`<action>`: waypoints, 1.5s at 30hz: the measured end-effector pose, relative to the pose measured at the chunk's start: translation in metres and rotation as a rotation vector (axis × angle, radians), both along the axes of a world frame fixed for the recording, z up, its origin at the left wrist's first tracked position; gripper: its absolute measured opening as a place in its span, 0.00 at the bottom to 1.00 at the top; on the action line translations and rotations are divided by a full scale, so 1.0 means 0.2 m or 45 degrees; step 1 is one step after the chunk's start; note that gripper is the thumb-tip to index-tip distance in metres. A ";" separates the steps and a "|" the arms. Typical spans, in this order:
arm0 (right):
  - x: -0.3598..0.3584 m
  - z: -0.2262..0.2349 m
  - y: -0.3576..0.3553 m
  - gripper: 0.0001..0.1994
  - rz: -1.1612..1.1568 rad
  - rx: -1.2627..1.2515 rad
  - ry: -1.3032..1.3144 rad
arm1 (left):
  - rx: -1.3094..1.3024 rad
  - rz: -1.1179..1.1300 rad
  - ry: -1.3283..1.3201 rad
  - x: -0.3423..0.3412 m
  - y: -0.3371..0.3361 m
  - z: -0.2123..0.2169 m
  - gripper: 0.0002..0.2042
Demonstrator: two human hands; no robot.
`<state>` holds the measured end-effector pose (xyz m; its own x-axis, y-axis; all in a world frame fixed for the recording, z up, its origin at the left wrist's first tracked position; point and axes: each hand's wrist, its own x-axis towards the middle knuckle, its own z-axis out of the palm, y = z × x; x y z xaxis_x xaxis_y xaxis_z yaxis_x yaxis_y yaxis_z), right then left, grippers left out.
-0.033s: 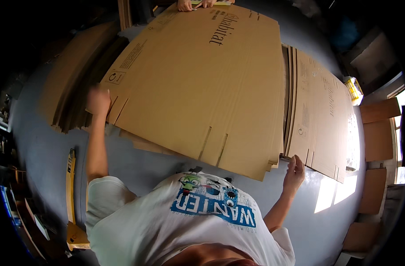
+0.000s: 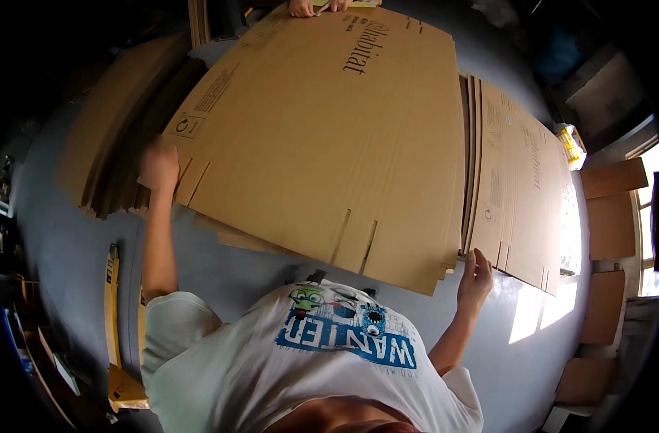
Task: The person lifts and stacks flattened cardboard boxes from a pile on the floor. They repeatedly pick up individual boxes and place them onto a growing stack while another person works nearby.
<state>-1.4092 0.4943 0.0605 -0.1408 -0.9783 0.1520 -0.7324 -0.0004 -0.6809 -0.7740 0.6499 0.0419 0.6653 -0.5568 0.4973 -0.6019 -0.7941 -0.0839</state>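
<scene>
A large flat cardboard sheet (image 2: pixel 308 144), printed in black and slotted along its near edge, lies across the middle on other cardboard layers. My left hand (image 2: pixel 159 167) is at its left edge, beside two slots; motion blur hides the fingers. Near the sheet's right front corner, my right hand (image 2: pixel 475 280) is raised with its fingers bent together. A small dark thing lies at those fingertips, too small to name. Close by on the right stands a stack of flattened cardboard boxes (image 2: pixel 517 180). Another person's hands (image 2: pixel 318 7) touch the far edge of the sheet.
To the left is another cardboard stack (image 2: pixel 127 130). A yellow pallet-truck-like frame (image 2: pixel 113 310) stands on the grey floor (image 2: pixel 221 267) at lower left. Brown cartons (image 2: pixel 607 227) line the right wall by a window, with a yellow-and-white package (image 2: pixel 571 146) behind the right stack.
The view has shifted very slightly. My right hand sits a touch further left and up in the picture; my left hand stays at the sheet's left edge.
</scene>
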 end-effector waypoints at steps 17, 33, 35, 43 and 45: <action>0.38 0.20 0.02 0.17 -0.067 0.159 0.380 | -0.316 -0.100 0.503 0.28 0.05 0.11 0.22; 0.45 0.29 0.12 0.16 -0.097 0.059 0.045 | -0.327 -0.041 0.673 0.40 -0.01 0.08 0.18; 0.40 0.24 0.11 0.14 -0.078 0.035 -0.047 | -0.348 -0.054 0.690 0.40 -0.01 0.08 0.18; 0.23 0.16 0.04 0.17 0.253 0.396 -0.992 | -0.333 -0.198 0.672 0.49 -0.04 0.04 0.18; 0.22 0.19 0.03 0.18 0.343 0.478 -1.187 | -0.289 -0.236 0.756 0.53 -0.05 0.05 0.18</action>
